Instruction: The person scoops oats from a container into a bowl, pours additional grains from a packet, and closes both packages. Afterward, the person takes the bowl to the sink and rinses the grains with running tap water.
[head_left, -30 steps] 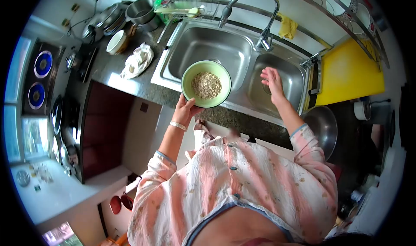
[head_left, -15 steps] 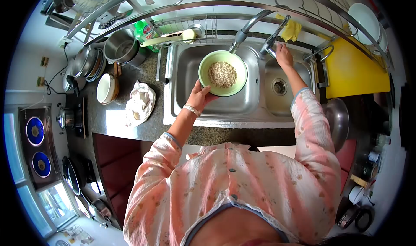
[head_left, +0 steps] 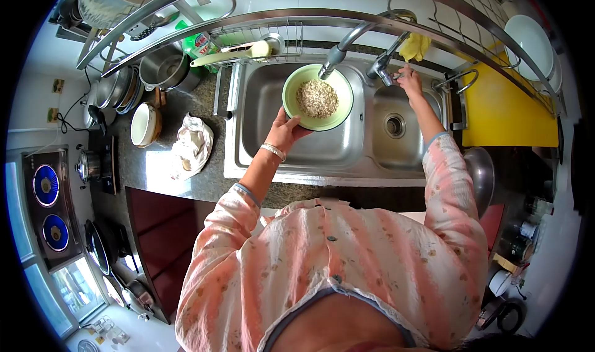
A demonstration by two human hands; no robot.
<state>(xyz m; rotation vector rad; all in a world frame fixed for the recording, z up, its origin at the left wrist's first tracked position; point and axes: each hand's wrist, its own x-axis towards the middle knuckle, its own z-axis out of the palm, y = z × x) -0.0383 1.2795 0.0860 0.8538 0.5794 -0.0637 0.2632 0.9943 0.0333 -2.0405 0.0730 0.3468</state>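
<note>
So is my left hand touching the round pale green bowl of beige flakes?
Touching. The head view shows the left hand holding the round pale green bowl, thumb against the lower-left edge with no gap showing.

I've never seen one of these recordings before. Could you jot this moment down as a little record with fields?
Place: kitchen sink with two basins
Left hand: holds a pale green bowl at its near left side
Bowl contents: small pale grains
Right hand: at the tap handle; contact unclear
Spout: its end overlaps the bowl's far edge in view
Left counter: crumpled white cloth
Right side: yellow board
</note>
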